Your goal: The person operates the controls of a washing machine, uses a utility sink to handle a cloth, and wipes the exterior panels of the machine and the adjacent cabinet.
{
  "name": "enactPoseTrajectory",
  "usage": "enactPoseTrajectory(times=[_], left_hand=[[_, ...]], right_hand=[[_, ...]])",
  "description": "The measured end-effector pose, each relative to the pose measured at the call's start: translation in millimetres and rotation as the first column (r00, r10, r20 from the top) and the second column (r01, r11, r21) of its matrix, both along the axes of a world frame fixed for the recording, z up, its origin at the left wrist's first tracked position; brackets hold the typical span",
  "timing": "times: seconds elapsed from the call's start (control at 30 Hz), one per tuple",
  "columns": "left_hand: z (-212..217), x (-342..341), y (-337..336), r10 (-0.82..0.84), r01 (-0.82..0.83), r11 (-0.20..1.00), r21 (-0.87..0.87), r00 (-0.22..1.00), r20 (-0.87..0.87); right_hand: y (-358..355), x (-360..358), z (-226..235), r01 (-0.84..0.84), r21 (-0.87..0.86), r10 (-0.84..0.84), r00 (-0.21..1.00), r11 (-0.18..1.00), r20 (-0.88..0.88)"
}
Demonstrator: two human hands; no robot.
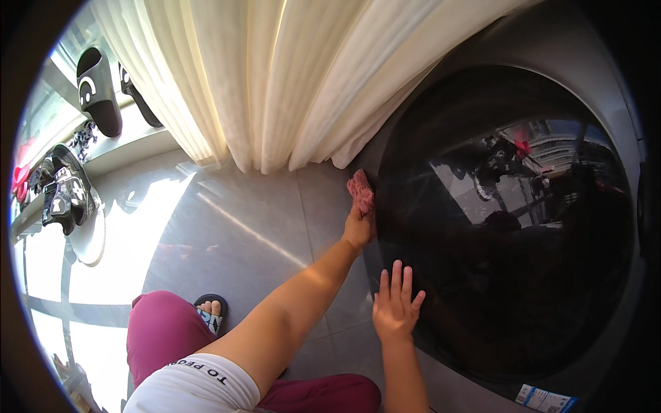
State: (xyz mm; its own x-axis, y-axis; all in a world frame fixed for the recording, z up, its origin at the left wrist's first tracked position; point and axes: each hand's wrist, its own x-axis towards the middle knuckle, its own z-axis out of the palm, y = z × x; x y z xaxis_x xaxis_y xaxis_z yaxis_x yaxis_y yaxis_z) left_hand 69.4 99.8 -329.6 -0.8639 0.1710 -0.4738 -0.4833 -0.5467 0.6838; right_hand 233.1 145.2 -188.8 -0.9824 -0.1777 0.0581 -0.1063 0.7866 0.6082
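Seen from above, 2 bare hands work at the round dark glass door (509,227) of a grey front-loading washing machine (475,62). Nearest, the right hand (395,310) lies flat with fingers spread, palm on the door's lower left edge, holding nothing. Farther up the same left rim, the left hand (359,227) is clamped on a pink cloth (361,191), pressing it against the door. Beyond the door hang cream curtains (275,76); slippers (98,89) sit far left of it.

Crumpled pink cloth (360,190) against the left rim of the dark round washer door (506,227)
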Motion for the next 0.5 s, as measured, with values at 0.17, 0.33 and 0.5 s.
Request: enactPoseTrajectory(times=[0.17, 0.33, 0.5], left_hand=[[-74.9, 146.2, 37.5, -0.238, 0.243, 0.970, 0.007, 0.945, 0.223], [-32.3, 143.7, 41.1, -0.212, 0.150, 0.962, 0.228, 0.937, 0.278], [-27.4, -23.7, -14.3, -0.108, 0.108, 0.994, 0.023, 0.994, 0.006]], right_hand=[[-4.0, -1.6, -2.2, -0.028, -0.093, 0.026, 0.999, 0.995, -0.030], [5.7, 5.9, 9.7, -0.050, -0.168, 0.045, 0.998, 0.985, -0.036], [-1.1, 9.9, 32.0, -0.105, -0.512, 0.098, 0.994, 0.853, -0.039]])
